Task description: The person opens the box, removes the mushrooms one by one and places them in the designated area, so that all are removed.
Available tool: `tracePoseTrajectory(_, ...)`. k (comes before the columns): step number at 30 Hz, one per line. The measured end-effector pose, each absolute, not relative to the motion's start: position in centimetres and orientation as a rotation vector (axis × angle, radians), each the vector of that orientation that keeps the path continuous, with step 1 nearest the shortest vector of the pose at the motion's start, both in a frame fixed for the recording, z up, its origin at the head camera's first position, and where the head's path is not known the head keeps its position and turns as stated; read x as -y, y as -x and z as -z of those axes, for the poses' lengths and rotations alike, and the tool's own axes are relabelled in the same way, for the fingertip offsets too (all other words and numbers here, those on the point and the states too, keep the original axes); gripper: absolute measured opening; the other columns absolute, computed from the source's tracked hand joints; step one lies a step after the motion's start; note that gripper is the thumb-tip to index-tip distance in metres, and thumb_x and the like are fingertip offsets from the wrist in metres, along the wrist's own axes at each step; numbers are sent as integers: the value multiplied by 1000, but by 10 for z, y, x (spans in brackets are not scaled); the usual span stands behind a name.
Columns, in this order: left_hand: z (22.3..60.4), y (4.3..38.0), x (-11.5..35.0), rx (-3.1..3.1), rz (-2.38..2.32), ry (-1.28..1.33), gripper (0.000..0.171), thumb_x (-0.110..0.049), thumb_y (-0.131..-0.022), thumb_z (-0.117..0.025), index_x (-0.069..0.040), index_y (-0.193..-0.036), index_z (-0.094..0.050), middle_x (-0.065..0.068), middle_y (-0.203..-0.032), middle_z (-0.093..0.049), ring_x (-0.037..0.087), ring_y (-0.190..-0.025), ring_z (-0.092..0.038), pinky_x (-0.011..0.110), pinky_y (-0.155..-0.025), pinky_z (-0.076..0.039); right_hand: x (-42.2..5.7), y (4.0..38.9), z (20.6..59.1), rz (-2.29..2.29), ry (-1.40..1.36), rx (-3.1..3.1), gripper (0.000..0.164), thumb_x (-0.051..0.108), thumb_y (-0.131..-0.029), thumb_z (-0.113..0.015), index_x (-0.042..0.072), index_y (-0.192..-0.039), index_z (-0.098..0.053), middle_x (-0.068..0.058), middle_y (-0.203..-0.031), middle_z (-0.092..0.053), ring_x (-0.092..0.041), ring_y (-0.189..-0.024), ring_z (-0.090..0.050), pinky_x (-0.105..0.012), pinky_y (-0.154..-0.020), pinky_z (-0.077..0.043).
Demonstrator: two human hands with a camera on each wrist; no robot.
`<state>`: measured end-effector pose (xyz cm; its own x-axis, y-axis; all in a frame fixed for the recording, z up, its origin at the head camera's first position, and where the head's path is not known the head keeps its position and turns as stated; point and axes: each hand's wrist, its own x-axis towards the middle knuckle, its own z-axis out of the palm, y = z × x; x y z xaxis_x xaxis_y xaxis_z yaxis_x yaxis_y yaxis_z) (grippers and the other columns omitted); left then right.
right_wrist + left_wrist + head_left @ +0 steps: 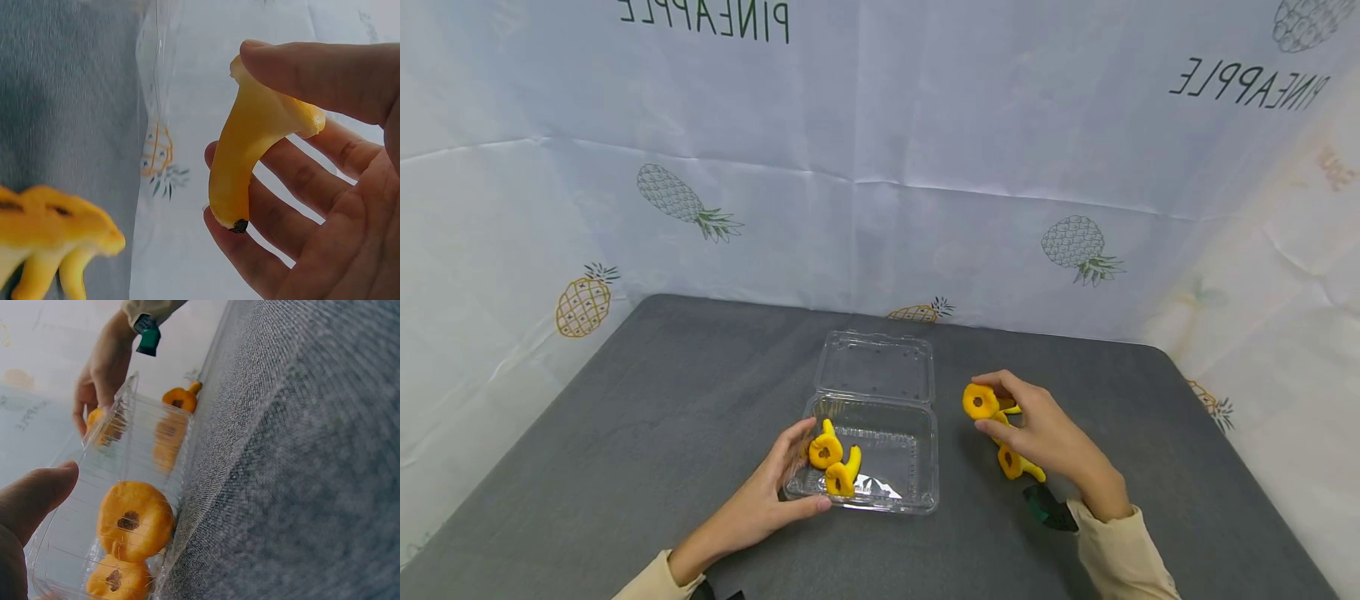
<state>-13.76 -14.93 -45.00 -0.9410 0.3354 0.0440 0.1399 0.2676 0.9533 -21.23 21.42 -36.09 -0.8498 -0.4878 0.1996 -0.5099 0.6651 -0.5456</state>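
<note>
A clear plastic clamshell container (898,454) lies with its lid folded back, two yellow trumpet-shaped mushrooms (825,451) inside at its left end. My left hand (756,500) holds that end, thumb at the front rim and fingers at the left side. In the left wrist view the thumb (44,494) lies along the clear wall. Above the table right of the container, my right hand (1048,429) pinches another yellow mushroom (234,156), its dark-tipped stem hanging toward the lower fingers. More mushrooms (1011,462) lie on the table below this hand, partly hidden by it.
The dark grey table (722,375) has rounded far corners. A white sheet (955,167) printed with pineapples hangs behind it and along both sides. The open lid (876,365) lies toward the back. A dark green strap (1048,507) shows at the right cuff.
</note>
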Motion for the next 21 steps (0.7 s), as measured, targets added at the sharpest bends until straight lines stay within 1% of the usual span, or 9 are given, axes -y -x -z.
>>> tracePoseTrajectory(3, 451, 137, 150, -2367, -1744, -440, 93, -26, -87, -77, -16, -157, -16, 13, -165, -19, 33, -152, -24, 6, -112, -29, -223, 215, 360, -927, -823, 2846, 46, 15, -89, -75, 9, -130, -56, -6, -120, -67, -20, -101, -65, -43, -86, -58)
tracePoseTrajectory(5, 451, 137, 150, -2377, -1733, -451, 93, -26, -88, -76, -15, -157, -15, 14, -164, -18, 34, -151, -24, 16, -117, -33, -228, 216, 360, -901, -803, 2851, 46, 15, -89, -74, 9, -130, -56, -6, -120, -67, -20, -100, -64, -37, -84, -57)
tracePoseTrajectory(7, 451, 138, 150, -2383, -1721, -433, 93, -26, -88, -76, -16, -157, -15, 13, -165, -19, 33, -151, -24, 21, -119, -33, -233, 217, 359, -888, -786, 2851, 46, 15, -89, -74, 9, -130, -56, -7, -121, -67, -20, -99, -63, -34, -83, -56)
tracePoseTrajectory(9, 450, 138, 150, -2385, -1716, -425, 93, -26, -88, -76, -16, -157, -15, 13, -165, -19, 33, -151, -24, 20, -119, -33, -238, 218, 358, -868, -766, 2853, 46, 16, -90, -74, 9, -131, -56, -7, -122, -67, -21, -100, -62, -34, -83, -55)
tracePoseTrajectory(10, 450, 138, 150, -2383, -1716, -423, 93, -26, -88, -76, -16, -157, -15, 13, -165, -18, 33, -152, -24, 18, -118, -33, -241, 218, 358, -868, -753, 2856, 46, 17, -90, -74, 10, -131, -55, -8, -122, -66, -22, -101, -62, -36, -84, -54)
tracePoseTrajectory(12, 450, 138, 149, -2373, -1724, -407, 94, -26, -87, -77, -17, -157, -15, 11, -165, -18, 32, -152, -24, 7, -112, -29, -247, 219, 358, -884, -727, 2864, 46, 18, -91, -73, 10, -132, -55, -10, -124, -65, -26, -105, -61, -42, -86, -54)
tracePoseTrajectory(14, 450, 138, 149, -2368, -1738, -422, 94, -25, -87, -77, -16, -157, -15, 12, -165, -18, 32, -152, -24, 4, -109, -27, -253, 220, 358, -897, -700, 2873, 47, 18, -91, -72, 9, -133, -54, -12, -126, -64, -30, -108, -61, -48, -88, -53)
tracePoseTrajectory(17, 450, 138, 148, -2366, -1746, -432, 94, -25, -87, -77, -15, -157, -15, 13, -165, -18, 33, -151, -24, 2, -108, -27, -261, 224, 360, -909, -654, 2893, 48, 17, -91, -72, 7, -134, -53, -15, -128, -63, -36, -112, -60, -56, -91, -52)
tracePoseTrajectory(21, 450, 138, 149, -2378, -1740, -446, 93, -26, -87, -76, -15, -157, -16, 13, -164, -20, 33, -151, -26, 3, -108, -29, -266, 227, 363, -897, -596, 2921, 49, 16, -91, -72, 5, -134, -52, -19, -129, -62, -41, -115, -59, -61, -93, -51)
